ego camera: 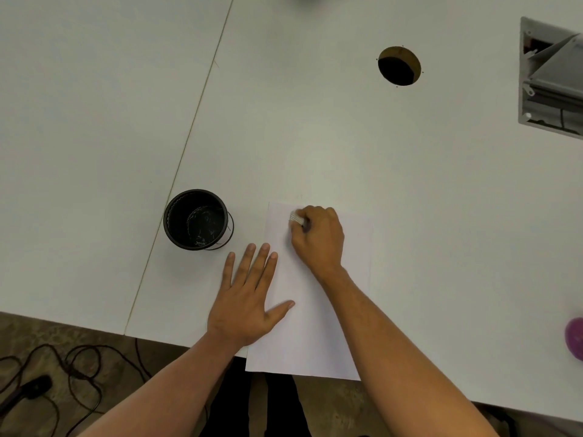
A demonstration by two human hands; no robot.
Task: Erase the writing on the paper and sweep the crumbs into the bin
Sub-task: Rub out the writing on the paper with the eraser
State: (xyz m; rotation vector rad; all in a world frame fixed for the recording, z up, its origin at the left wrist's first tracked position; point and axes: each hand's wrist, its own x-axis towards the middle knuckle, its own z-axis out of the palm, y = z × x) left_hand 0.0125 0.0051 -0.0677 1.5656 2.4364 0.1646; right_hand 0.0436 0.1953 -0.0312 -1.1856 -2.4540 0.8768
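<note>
Eraser [296,217] on paper [315,326], right hand [318,238]

I can read no words, labels or numbers anywhere; the paper [315,310] under my right hand [317,238] looks blank from here, any marks too faint.

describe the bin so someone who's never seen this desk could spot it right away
On the white table, look just left of the white sheet of paper, beyond the fingertips of the flat left hand. The black round mesh bin stands there, open-topped; it is the only dark upright container on the surface.
</note>
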